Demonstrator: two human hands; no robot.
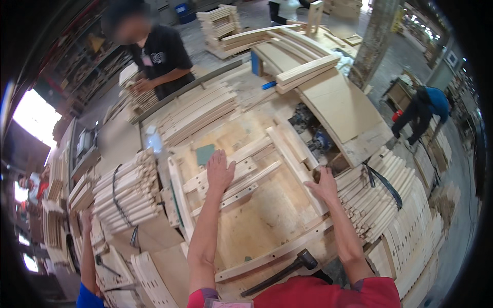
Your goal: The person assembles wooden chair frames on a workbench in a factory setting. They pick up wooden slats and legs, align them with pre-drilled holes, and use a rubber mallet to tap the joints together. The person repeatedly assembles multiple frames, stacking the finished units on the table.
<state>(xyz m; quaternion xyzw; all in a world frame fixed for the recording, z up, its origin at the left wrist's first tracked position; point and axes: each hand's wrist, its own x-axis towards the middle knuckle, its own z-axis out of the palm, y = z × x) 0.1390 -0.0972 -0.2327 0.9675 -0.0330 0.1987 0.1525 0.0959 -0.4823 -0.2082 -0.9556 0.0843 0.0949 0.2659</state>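
My left hand [220, 172] lies flat with its fingers stretched out, on pale wooden slats [239, 172] laid out on the worktable. Beside it is a small green patch [205, 154]. My right hand [324, 186] rests at the outer edge of a long wooden rail [292, 167], thumb spread from the bent fingers; the fingertips are partly hidden. A second upright rail [181, 197] stands at the left of the slats. Closer to me lies a curved wooden rail [275, 250] with holes. A black-headed mallet [287, 269] lies just in front of my body.
Strapped bundles of wooden sticks stand left [126, 190] and right [377, 195]. A raised board [339, 110] sits at the back right, dark hardware [310, 128] beside it. Another person's arm [88, 251] reaches in at left; a person in black [162, 59] works across the table.
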